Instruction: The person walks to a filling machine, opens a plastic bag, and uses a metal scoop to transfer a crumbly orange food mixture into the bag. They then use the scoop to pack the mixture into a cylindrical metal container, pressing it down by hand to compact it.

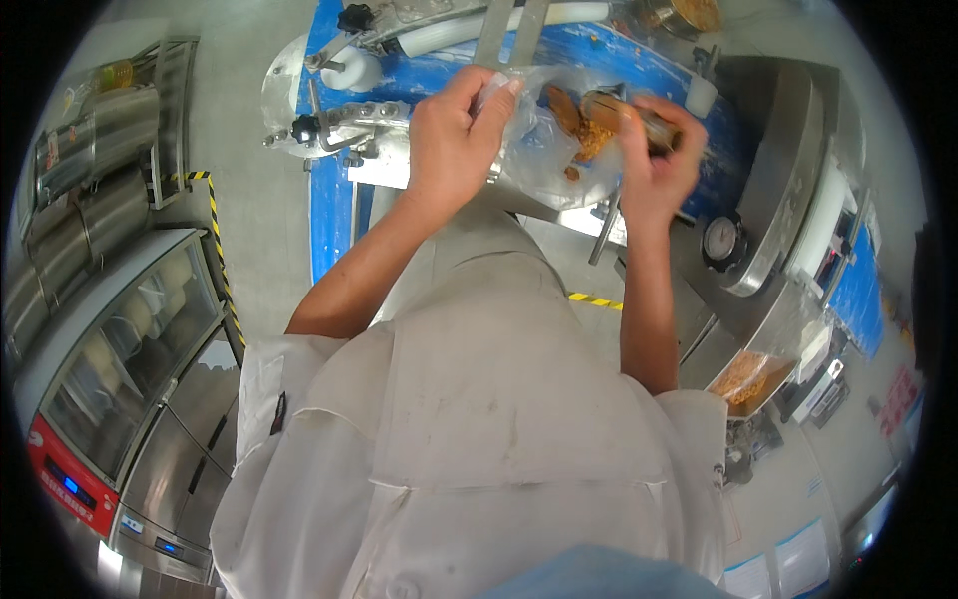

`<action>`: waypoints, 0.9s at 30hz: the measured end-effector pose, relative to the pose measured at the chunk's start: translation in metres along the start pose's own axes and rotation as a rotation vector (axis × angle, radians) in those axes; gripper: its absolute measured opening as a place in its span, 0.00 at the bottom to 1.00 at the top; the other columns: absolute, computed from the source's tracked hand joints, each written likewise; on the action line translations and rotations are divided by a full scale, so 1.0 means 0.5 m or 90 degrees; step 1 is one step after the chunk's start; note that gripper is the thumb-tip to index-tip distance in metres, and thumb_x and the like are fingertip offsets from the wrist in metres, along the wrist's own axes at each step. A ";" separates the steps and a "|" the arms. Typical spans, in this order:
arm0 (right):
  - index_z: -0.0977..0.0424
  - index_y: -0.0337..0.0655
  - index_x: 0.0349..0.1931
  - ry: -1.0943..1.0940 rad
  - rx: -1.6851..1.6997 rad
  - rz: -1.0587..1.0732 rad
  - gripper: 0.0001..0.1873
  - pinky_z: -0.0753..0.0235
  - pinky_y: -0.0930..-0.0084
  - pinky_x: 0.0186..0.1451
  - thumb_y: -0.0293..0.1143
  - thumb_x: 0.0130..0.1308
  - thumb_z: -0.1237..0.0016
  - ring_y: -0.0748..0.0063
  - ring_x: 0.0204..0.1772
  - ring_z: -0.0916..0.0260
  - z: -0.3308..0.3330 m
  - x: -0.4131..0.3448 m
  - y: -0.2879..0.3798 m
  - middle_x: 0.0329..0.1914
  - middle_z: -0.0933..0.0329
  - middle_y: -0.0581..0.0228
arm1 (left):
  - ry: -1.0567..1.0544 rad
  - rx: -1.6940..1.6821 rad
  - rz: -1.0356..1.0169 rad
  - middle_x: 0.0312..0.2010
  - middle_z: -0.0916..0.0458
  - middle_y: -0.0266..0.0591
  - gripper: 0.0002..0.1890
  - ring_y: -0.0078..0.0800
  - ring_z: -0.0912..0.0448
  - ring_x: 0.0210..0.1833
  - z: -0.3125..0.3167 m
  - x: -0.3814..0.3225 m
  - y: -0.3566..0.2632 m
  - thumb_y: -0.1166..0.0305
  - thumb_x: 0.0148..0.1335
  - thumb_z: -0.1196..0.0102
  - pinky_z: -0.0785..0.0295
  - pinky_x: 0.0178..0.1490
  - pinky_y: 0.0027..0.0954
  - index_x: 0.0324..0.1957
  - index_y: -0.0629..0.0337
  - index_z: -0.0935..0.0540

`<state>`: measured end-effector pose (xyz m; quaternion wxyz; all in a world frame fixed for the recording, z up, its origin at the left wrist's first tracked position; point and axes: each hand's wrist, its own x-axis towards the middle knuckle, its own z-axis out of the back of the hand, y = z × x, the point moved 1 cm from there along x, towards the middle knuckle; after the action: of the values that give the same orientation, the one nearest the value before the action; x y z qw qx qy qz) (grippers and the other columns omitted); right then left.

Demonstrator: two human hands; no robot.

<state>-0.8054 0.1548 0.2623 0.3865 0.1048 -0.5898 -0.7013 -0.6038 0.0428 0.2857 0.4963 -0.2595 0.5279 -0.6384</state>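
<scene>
My left hand [460, 138] pinches the gathered edge of a clear plastic bag [557, 180] between thumb and fingers. Inside the bag lie orange-brown crumbs [593, 140] and a flat brown piece [563, 110]. At the bag's right side, my right hand [662, 157] grips a short brown cylinder [608, 112] with a shiny rim, tilted over the crumbs. Its material cannot be made out, and my fingers hide part of it. Bag and hands are above a blue conveyor belt [441, 67] dusted with white.
White rollers [464, 34] and black knobs [305, 129] stand along the belt. On the right is a steel machine with a round gauge [723, 239] and a bin of orange crumbs [748, 378]. A steel bowl [666, 19] sits behind; a glass-fronted cabinet [131, 352] stands left.
</scene>
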 end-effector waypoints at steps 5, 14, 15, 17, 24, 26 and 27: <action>0.25 0.38 0.52 0.028 -0.057 -0.064 0.18 0.20 0.75 0.55 0.29 0.69 0.30 0.75 0.49 0.20 0.017 0.000 0.020 0.52 0.14 0.61 | 0.007 -0.007 0.014 0.23 0.30 0.22 0.15 0.13 0.38 0.27 -0.003 -0.001 0.003 0.58 0.77 0.36 0.41 0.30 0.26 0.42 0.63 0.16; 0.27 0.39 0.52 -0.002 0.049 -0.202 0.19 0.26 0.81 0.36 0.34 0.71 0.32 0.83 0.38 0.25 0.023 0.005 0.002 0.47 0.16 0.63 | -0.006 0.028 -0.035 0.22 0.21 0.38 0.15 0.28 0.25 0.25 -0.003 0.001 0.010 0.57 0.73 0.35 0.28 0.34 0.33 0.45 0.61 0.14; 0.27 0.39 0.52 -0.047 0.110 -0.262 0.18 0.28 0.81 0.32 0.35 0.72 0.32 0.84 0.35 0.27 0.034 -0.002 -0.003 0.46 0.16 0.63 | -0.005 0.019 -0.031 0.23 0.20 0.37 0.15 0.28 0.24 0.25 -0.005 -0.001 0.011 0.57 0.73 0.34 0.28 0.34 0.33 0.47 0.61 0.14; 0.27 0.39 0.52 -0.072 0.228 -0.374 0.16 0.37 0.79 0.25 0.37 0.75 0.36 0.84 0.27 0.33 0.053 0.012 -0.021 0.44 0.16 0.62 | 0.001 -0.002 -0.040 0.25 0.19 0.37 0.17 0.27 0.23 0.27 -0.009 0.002 0.013 0.57 0.73 0.34 0.27 0.35 0.32 0.50 0.61 0.14; 0.22 0.30 0.50 -0.012 0.795 -0.662 0.25 0.42 0.80 0.23 0.50 0.81 0.46 0.85 0.22 0.42 0.082 0.016 -0.043 0.37 0.21 0.64 | 0.075 -0.077 -0.039 0.38 0.17 0.35 0.26 0.22 0.22 0.37 0.000 0.007 0.006 0.57 0.74 0.33 0.25 0.44 0.29 0.66 0.60 0.22; 0.22 0.31 0.50 -0.005 0.830 -0.675 0.25 0.43 0.81 0.22 0.50 0.81 0.46 0.85 0.21 0.42 0.083 0.010 -0.039 0.36 0.21 0.65 | 0.094 -0.063 -0.033 0.43 0.18 0.33 0.27 0.19 0.24 0.43 0.007 0.003 0.004 0.61 0.75 0.34 0.27 0.50 0.25 0.70 0.60 0.25; 0.22 0.32 0.50 -0.002 0.855 -0.678 0.24 0.44 0.82 0.21 0.50 0.81 0.46 0.86 0.21 0.43 0.082 0.008 -0.035 0.35 0.22 0.65 | 0.086 -0.076 -0.023 0.44 0.19 0.33 0.28 0.19 0.24 0.44 0.010 0.001 0.004 0.60 0.75 0.33 0.27 0.50 0.25 0.70 0.59 0.25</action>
<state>-0.8403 0.1829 0.2595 -0.1390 0.5734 -0.7530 -0.2913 -0.5988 0.0404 0.2854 0.4316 -0.2546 0.5922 -0.6310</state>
